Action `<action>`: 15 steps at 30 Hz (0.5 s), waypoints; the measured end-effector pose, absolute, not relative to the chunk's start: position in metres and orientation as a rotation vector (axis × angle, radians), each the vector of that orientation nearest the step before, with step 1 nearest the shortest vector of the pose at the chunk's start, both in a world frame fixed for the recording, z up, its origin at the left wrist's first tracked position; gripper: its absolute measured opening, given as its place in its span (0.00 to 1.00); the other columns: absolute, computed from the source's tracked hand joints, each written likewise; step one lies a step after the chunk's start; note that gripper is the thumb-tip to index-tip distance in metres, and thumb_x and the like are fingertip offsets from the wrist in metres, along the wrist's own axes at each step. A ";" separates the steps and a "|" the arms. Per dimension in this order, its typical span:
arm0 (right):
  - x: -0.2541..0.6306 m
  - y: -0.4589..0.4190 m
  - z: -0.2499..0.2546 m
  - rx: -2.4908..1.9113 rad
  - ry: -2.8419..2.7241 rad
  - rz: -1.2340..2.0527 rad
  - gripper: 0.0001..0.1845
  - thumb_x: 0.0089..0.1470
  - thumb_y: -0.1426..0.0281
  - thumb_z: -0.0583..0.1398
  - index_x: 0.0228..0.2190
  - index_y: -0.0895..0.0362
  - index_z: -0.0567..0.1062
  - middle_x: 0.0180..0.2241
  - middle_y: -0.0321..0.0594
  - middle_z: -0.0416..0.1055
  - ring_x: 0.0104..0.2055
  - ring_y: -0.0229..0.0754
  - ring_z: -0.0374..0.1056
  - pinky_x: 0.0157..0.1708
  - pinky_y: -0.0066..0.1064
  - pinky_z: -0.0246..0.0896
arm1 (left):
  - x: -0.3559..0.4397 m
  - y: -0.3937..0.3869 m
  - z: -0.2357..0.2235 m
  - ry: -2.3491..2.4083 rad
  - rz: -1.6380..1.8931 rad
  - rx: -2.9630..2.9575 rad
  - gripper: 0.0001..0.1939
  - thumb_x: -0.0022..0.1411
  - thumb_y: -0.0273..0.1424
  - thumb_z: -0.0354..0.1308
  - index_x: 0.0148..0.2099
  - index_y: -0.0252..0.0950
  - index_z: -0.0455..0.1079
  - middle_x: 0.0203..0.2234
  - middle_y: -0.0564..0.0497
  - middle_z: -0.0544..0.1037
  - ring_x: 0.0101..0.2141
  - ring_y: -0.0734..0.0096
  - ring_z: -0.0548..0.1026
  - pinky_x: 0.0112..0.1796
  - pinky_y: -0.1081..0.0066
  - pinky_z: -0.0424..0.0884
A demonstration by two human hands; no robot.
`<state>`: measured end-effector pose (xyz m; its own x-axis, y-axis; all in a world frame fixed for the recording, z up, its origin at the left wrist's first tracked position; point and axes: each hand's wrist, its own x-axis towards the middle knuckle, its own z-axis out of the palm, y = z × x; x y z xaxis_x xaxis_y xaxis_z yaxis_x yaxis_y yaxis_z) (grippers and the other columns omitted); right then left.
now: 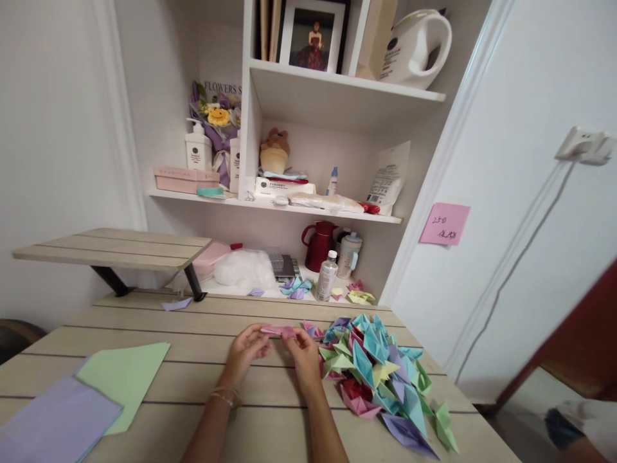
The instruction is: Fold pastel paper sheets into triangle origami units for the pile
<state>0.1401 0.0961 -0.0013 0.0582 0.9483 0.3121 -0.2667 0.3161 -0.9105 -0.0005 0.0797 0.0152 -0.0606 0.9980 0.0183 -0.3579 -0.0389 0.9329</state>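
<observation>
Between my two hands is a small folded piece of pink paper (278,331), held level just above the table. My left hand (248,347) pinches its left end, with a bracelet on the wrist behind. My right hand (301,350) grips the right end, thumb and fingers closed on it. Close by on the right lies a heap of folded paper boats (373,366) in blue, green, pink, purple, yellow and red. The exact folds of the pink paper are partly hidden by my fingers.
Purple paper sheets (53,411) and green sheets (130,379) lie at the left. A small raised stand (116,247) is at the back left. Behind the table, shelves (328,209) hold a plastic bottle (327,278), a red jug (319,247) and more folded paper (295,288).
</observation>
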 end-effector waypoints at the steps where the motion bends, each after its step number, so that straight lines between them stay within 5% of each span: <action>1: 0.140 0.097 -0.002 -0.802 -1.140 1.057 0.12 0.40 0.63 0.63 0.24 0.60 0.74 0.24 0.37 0.71 0.27 0.39 0.65 0.30 0.28 0.59 | 0.000 0.080 0.014 0.963 1.416 0.944 0.20 0.38 0.34 0.66 0.36 0.33 0.69 0.26 0.47 0.77 0.24 0.69 0.74 0.26 0.73 0.68; 7: 0.141 0.100 -0.006 -0.825 -1.117 1.041 0.13 0.37 0.65 0.65 0.26 0.61 0.74 0.27 0.40 0.72 0.29 0.40 0.66 0.30 0.29 0.60 | 0.001 0.082 0.010 1.031 1.373 1.082 0.15 0.40 0.38 0.64 0.27 0.33 0.67 0.22 0.49 0.75 0.24 0.70 0.73 0.25 0.74 0.66; 11: 0.139 0.100 -0.007 -0.737 -0.955 1.071 0.26 0.32 0.68 0.68 0.38 0.58 0.71 0.36 0.43 0.71 0.32 0.40 0.68 0.30 0.29 0.63 | 0.002 0.081 0.009 1.030 1.371 1.143 0.17 0.41 0.37 0.64 0.32 0.34 0.66 0.23 0.50 0.76 0.23 0.71 0.73 0.23 0.76 0.64; 15: 0.138 0.100 -0.007 -0.713 -0.931 1.124 0.26 0.33 0.68 0.67 0.39 0.58 0.71 0.29 0.39 0.71 0.27 0.37 0.67 0.26 0.27 0.62 | 0.004 0.082 0.005 1.017 1.326 1.168 0.21 0.41 0.35 0.64 0.39 0.34 0.65 0.22 0.50 0.76 0.22 0.73 0.72 0.22 0.77 0.62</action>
